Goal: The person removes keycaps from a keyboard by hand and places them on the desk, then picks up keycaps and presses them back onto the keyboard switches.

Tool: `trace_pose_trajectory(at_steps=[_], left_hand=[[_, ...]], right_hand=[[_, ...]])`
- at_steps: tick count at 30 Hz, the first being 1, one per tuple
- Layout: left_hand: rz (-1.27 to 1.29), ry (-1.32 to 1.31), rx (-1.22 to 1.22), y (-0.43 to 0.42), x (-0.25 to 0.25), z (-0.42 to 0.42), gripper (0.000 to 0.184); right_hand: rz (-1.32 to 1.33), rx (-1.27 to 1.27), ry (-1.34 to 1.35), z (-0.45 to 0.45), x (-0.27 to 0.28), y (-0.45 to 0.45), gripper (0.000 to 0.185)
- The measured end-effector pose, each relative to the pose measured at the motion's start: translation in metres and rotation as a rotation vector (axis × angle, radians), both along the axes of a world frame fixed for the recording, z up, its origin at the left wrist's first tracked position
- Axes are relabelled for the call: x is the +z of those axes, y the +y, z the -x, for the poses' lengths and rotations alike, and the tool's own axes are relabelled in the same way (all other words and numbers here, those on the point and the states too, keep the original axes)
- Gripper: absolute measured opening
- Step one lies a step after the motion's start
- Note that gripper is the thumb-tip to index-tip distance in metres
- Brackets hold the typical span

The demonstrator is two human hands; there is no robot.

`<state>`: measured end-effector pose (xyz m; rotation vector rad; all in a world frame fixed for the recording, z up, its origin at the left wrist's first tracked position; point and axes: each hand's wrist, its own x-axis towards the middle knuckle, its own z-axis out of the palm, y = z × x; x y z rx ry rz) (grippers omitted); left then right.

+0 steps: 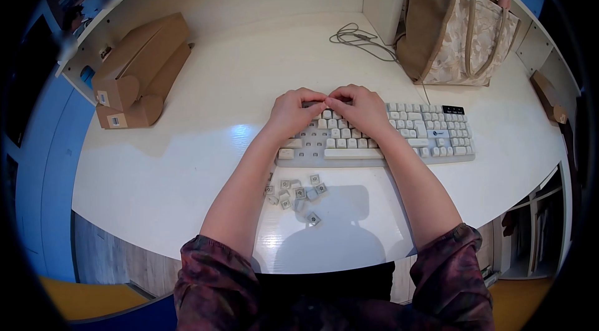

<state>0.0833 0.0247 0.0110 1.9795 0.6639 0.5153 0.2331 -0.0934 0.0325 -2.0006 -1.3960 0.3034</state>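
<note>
A white keyboard (355, 154) lies on the desk, with several key positions at its left side bare of caps. My left hand (295, 110) rests over its upper left part, fingers bent and thumb and fingertips pinched together. Beside it, my right hand (362, 108) is curled the same way, its fingertips meeting the left ones at the top rows of keys. Whatever is between the fingertips is hidden. Several loose keycaps (301, 193) are scattered in front of the keyboard, near my left forearm, some turned underside up.
Cardboard boxes (140, 75) stand at the back left of the white desk (156, 187). A patterned tote bag (465, 34) sits at the back right, beside a coiled cable (359, 38). Another brown box (549, 97) is at the right edge. A raised panel runs along the back.
</note>
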Motion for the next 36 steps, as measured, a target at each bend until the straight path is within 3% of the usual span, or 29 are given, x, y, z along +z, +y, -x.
trace_pose_trajectory(at_steps=[18, 24, 36], left_hand=[[0.076, -0.022, 0.038, -0.003, 0.002, 0.002, 0.023], [0.065, -0.107, 0.021, -0.005, 0.001, 0.003, 0.022], [0.156, -0.128, -0.046, -0.008, 0.013, 0.012, 0.023]], right_hand=[[-0.102, -0.061, 0.072, -0.003, -0.01, 0.004, 0.027], [0.011, 0.017, 0.201, -0.006, 0.001, -0.004, 0.022], [-0.057, 0.048, 0.22, -0.008, -0.005, -0.001, 0.018]])
